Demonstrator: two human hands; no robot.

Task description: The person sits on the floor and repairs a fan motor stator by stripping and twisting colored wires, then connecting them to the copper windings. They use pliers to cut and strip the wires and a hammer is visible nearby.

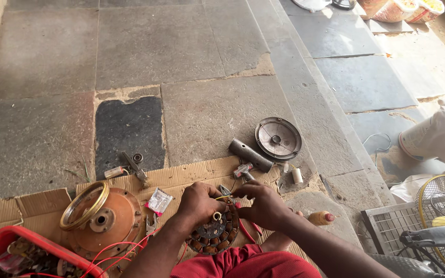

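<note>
Both my hands work over a round motor stator (pixel 213 237) with copper windings, lying on cardboard (pixel 191 177) in front of my lap. My left hand (pixel 198 203) grips its upper left edge, fingers curled around a yellow wire. My right hand (pixel 262 203) pinches the same wire from the right side, above red-handled pliers (pixel 247 229) that lie beside the stator. Red wires (pixel 124 247) trail from the stator toward the left.
A copper-coloured fan housing with a brass ring (pixel 101 216) sits to the left, beside a red crate (pixel 6 247) of parts. A metal tube (pixel 250 154), a round motor cover (pixel 278 138), small tools, a white sack (pixel 436 139) and a table fan (pixel 441 226) lie around.
</note>
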